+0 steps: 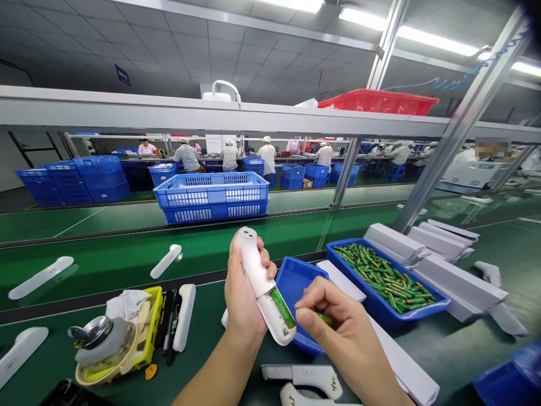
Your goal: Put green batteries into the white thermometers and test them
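Note:
My left hand (pixel 244 293) is wrapped round a white handheld device (pixel 253 260), tilted with its two-holed end up. Its lower end has an uncovered battery compartment (pixel 267 322), where one green battery (pixel 282 308) lies. Close beside that compartment, my right hand (pixel 338 327) has thumb and forefinger pinched; a green battery (pixel 325 319) shows partly inside the curled fingers. Behind both hands is a small blue tray (pixel 298 272). To its right, a larger blue tray (pixel 442 304) is heaped with green batteries (pixel 389 279).
White devices (pixel 165 261) lie along the green conveyor belt (pixel 114 265). At left stand a yellow basket (pixel 155 321), black pens (pixel 171 324) and a bottle (pixel 103 341). White device parts (pixel 306 379) lie in front; folded white cartons (pixel 459 282) are at right. A blue crate (pixel 211 194) stands beyond the belt.

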`<state>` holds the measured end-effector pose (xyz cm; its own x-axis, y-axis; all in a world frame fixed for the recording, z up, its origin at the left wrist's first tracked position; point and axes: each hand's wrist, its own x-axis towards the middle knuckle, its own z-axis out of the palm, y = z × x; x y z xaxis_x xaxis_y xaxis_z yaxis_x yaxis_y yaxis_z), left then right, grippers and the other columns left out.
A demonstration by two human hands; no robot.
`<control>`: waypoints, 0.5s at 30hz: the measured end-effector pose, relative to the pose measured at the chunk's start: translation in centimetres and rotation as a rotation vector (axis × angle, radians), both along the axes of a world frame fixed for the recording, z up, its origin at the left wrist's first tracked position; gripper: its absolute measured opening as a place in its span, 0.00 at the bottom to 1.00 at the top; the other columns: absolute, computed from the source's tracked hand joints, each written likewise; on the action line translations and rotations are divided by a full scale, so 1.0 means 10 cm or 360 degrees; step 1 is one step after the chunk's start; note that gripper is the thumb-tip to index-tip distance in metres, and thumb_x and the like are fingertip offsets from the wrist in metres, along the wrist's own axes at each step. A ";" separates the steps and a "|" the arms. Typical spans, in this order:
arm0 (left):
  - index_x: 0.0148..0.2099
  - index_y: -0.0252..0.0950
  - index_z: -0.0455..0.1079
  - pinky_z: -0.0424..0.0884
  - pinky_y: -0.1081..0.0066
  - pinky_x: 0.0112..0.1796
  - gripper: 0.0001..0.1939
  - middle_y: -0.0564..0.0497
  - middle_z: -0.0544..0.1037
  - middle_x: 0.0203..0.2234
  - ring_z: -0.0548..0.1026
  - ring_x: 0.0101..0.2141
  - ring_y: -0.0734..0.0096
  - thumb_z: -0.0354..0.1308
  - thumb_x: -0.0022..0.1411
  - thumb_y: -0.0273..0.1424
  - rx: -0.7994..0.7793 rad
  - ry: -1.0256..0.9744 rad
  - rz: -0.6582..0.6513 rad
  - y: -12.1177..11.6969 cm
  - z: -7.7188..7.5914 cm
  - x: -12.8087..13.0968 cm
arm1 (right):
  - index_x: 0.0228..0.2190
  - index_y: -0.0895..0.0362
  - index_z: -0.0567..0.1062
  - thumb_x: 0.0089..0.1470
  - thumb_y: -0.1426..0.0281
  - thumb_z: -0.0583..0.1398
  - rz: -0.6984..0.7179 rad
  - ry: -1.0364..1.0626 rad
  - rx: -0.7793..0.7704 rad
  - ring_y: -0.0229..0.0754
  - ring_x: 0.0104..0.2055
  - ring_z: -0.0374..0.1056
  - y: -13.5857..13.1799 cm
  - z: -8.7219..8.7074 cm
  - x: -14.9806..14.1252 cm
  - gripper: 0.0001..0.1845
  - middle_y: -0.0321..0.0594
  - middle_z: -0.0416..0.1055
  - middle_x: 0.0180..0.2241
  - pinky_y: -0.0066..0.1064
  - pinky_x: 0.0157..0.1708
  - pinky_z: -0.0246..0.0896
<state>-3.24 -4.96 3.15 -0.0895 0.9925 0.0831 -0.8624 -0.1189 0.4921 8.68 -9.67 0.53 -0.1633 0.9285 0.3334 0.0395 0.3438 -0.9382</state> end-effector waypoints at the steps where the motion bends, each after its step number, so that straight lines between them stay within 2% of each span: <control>1: 0.43 0.35 0.64 0.62 0.81 0.19 0.12 0.52 0.66 0.27 0.61 0.19 0.81 0.43 0.67 0.35 -0.0021 0.0003 0.0043 0.01 -0.01 0.00 | 0.26 0.56 0.70 0.53 0.54 0.62 -0.0021 -0.0028 0.0088 0.34 0.24 0.55 0.01 0.00 0.01 0.18 0.33 0.61 0.23 0.26 0.22 0.49; 4: 0.47 0.36 0.63 0.62 0.80 0.19 0.13 0.52 0.66 0.28 0.62 0.20 0.80 0.48 0.65 0.37 -0.0056 0.0034 0.0111 0.00 -0.04 0.04 | 0.26 0.56 0.72 0.60 0.59 0.56 -0.0041 -0.0175 0.0313 0.36 0.27 0.59 0.02 -0.01 -0.01 0.16 0.36 0.64 0.25 0.27 0.27 0.54; 6: 0.48 0.37 0.63 0.63 0.80 0.20 0.14 0.53 0.66 0.28 0.62 0.20 0.80 0.51 0.63 0.39 -0.0041 0.0081 0.0107 -0.02 -0.06 0.08 | 0.29 0.55 0.69 0.64 0.63 0.50 -0.0059 -0.0273 0.0293 0.36 0.27 0.58 0.02 -0.02 -0.04 0.15 0.34 0.62 0.25 0.26 0.27 0.55; 10: 0.48 0.41 0.64 0.65 0.79 0.21 0.13 0.54 0.68 0.29 0.64 0.21 0.80 0.52 0.63 0.39 0.0078 0.0204 0.0228 -0.08 -0.12 0.14 | 0.34 0.53 0.64 0.60 0.63 0.55 -0.0270 -0.0294 0.0131 0.35 0.26 0.58 0.03 -0.07 -0.09 0.07 0.32 0.60 0.26 0.24 0.24 0.56; 13: 0.47 0.42 0.64 0.65 0.79 0.22 0.13 0.54 0.68 0.28 0.66 0.21 0.79 0.52 0.63 0.40 0.0046 0.0212 0.0303 -0.07 -0.15 0.14 | 0.38 0.54 0.68 0.58 0.63 0.57 -0.0250 -0.0388 0.0356 0.38 0.30 0.62 0.05 -0.11 -0.09 0.08 0.36 0.65 0.31 0.26 0.29 0.61; 15: 0.47 0.40 0.65 0.66 0.79 0.23 0.14 0.54 0.68 0.28 0.66 0.22 0.79 0.53 0.63 0.41 -0.0049 0.0176 0.0295 -0.03 -0.17 0.11 | 0.46 0.52 0.68 0.55 0.65 0.61 -0.0148 -0.0486 0.0538 0.41 0.40 0.65 0.04 -0.16 -0.07 0.16 0.41 0.66 0.41 0.28 0.36 0.64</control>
